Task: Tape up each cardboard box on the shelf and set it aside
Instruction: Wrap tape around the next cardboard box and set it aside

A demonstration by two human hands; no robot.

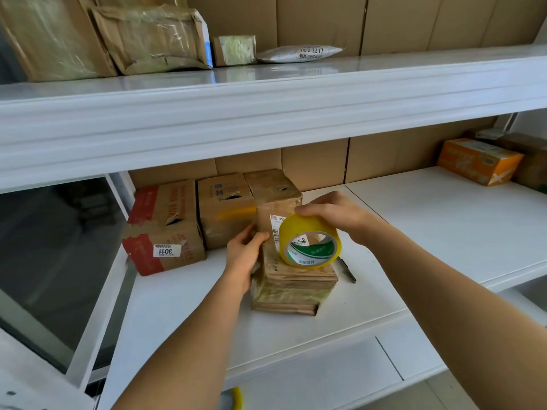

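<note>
Two bare forearms reach in from the bottom edge toward the white metal shelf (296, 335), where a tall brown cardboard box (276, 202) stands upright behind a flat, tape-wrapped bundle of cardboard (293, 288). The right hand (337, 216) grasps a roll of yellow packing tape (307, 242) from above, holding it against the box's front. The left hand (244, 255) curls around the box's lower left edge, steadying it. Taping looks to be just starting; the next move likely calls for pulling tape across a seam. The tape's free end is hidden behind the roll. A dark pen-like tool (347, 270) beside the bundle is too small to identify.
</note>
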